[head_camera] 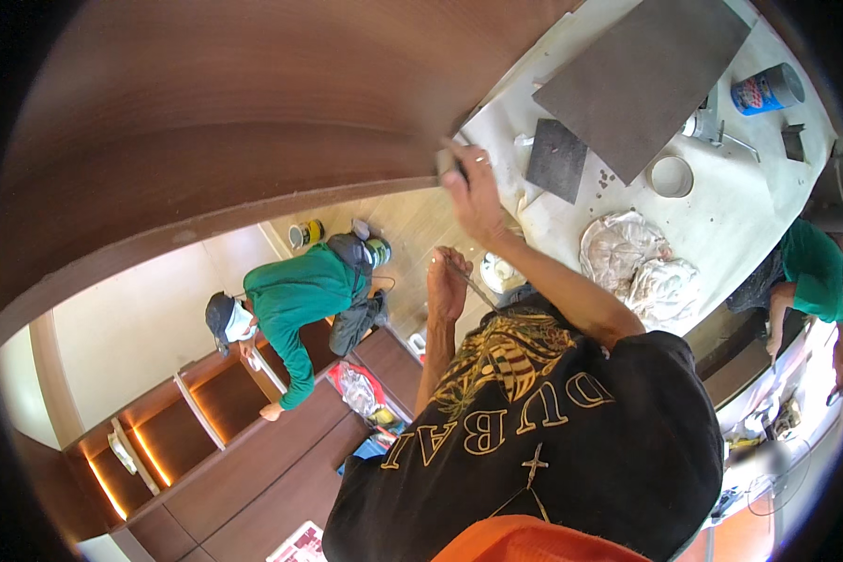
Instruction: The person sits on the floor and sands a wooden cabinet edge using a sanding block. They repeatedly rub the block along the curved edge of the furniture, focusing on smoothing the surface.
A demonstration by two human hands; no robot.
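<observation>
My right hand (474, 193) is raised beside the edge of a large brown wood-look panel (239, 91). Its fingers grip a small flat piece (447, 158), blurred, that reaches the panel's corner; its exact kind cannot be told. Lower down, nearer my chest, my left hand (448, 284) is closed around a thin, dark, narrow tool (472, 282) slanting towards my shirt. To the right, a covered worktable (730, 190) carries a large dark sheet (646, 77), a smaller dark piece (556, 160), an open round container (670, 176) and crumpled stained cloths (625, 249).
A blue-and-grey can (768, 89) and a metal tool (706, 126) lie on the worktable. A co-worker in green (298, 291) bends over lit brown cabinets (232, 400) at left. Another person's green sleeve (815, 270) shows at far right. Cans (305, 234) stand on the floor.
</observation>
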